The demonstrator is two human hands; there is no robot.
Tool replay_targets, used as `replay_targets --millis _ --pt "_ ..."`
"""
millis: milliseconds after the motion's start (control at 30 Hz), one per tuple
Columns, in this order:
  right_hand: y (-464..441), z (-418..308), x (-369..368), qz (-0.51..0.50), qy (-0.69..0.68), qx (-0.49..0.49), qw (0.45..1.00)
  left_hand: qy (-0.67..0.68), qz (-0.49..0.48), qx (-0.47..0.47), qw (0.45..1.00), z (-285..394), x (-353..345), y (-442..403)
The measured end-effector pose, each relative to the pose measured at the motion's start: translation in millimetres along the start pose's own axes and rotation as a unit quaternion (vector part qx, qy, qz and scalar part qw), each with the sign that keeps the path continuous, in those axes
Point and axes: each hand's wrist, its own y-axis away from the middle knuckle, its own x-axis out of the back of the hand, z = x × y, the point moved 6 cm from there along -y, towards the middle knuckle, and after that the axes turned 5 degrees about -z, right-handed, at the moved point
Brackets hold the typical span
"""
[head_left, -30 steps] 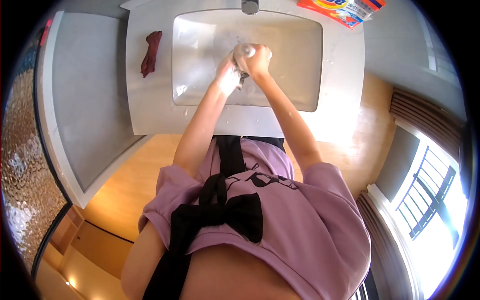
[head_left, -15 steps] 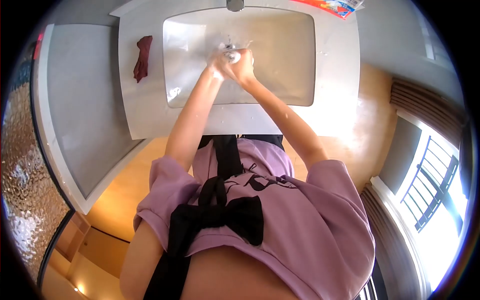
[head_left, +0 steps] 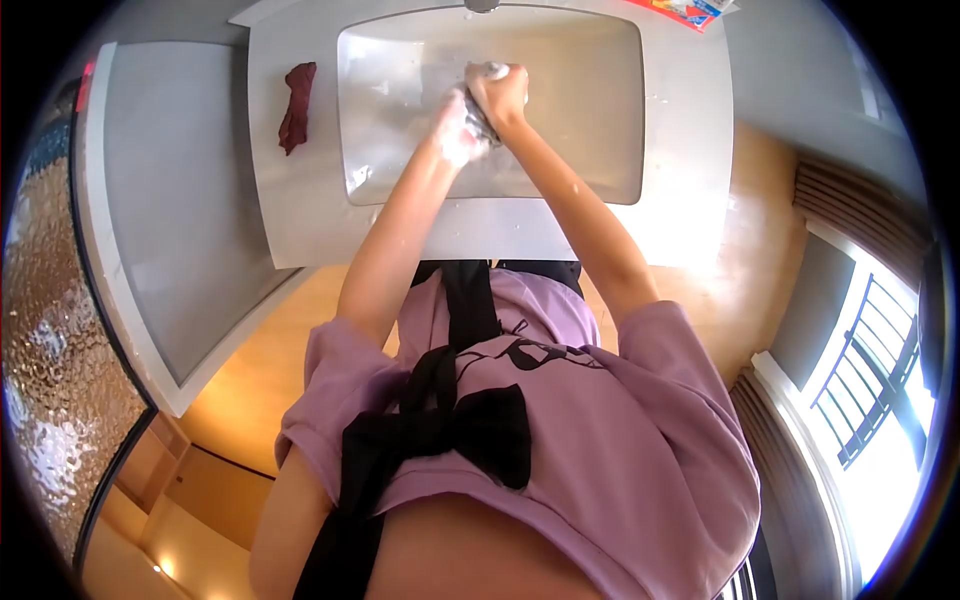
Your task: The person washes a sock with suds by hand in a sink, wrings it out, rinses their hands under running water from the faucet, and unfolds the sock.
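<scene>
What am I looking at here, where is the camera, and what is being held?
No robot here: these are a person's bare hands, seen from a camera on the head, looking forward and down. They work over a sink set in a pale counter. The right hand grips a dark, sudsy item, probably cloth; the left hand, foamy and blurred, is against it. A dark red cloth lies left of the sink; part of a colourful packet shows at far right.

Gray cloth [head_left: 479, 120] w/ wht suds [head_left: 462, 148], maroon fabric [head_left: 297, 108], purple shirt [head_left: 640, 430] w/ blk print [head_left: 532, 353].
</scene>
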Motion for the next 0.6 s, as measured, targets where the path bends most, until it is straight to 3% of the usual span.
replay_targets --millis 33,67,100,133,167,200,233,300,367,400,433,467,500,533,600 --pt "13 -4 1 -0.005 -0.007 0.021 1.000 -0.006 0.161 -0.048 0.986 4 7 0" --pt "24 -2 -9 -0.022 -0.015 0.108 0.994 -0.100 -0.031 -0.033 0.994 12 -4 -10" --pt "48 -22 -3 -0.039 0.015 0.093 0.995 -0.196 -0.217 -0.017 0.956 16 -2 -9" --pt "43 -5 -7 0.008 -0.026 0.129 0.991 -0.097 -0.203 0.037 0.974 11 13 -16" --pt "30 -5 -5 -0.009 -0.017 0.137 0.990 -0.134 -0.076 -0.064 0.986 11 14 -12" --pt "12 2 -2 0.011 -0.027 0.108 0.994 -0.077 0.069 -0.099 0.990 -1 -1 3" --pt "1 -1 12 0.019 -0.005 0.012 1.000 -0.068 0.068 -0.073 0.993 -8 -18 10" --pt "1 1 19 0.022 -0.008 -0.032 0.999 -0.083 0.057 -0.057 0.993 -14 5 -8" --pt "25 -3 10 0.050 -0.004 0.099 0.994 -0.144 0.048 -0.089 0.984 0 20 -22" --pt "35 -2 1 0.020 -0.008 0.133 0.991 -0.074 -0.243 0.009 0.967 0 6 -27" --pt "35 -4 4 0.019 0.015 0.126 0.992 -0.072 -0.246 0.009 0.967 -6 -21 -15" --pt "25 1 9 0.018 0.000 0.064 0.998 -0.095 -0.054 -0.036 0.993 -8 -26 -6" --pt "9 6 15 0.018 -0.017 0.002 1.000 -0.115 0.139 -0.079 0.980 -5 -27 6" --pt "-3 5 23 0.040 -0.006 -0.013 0.999 -0.122 0.087 -0.093 0.984 -9 -34 0" --pt "-5 18 18 0.038 -0.002 -0.047 0.998 -0.101 0.105 -0.058 0.988 -11 -20 -4"
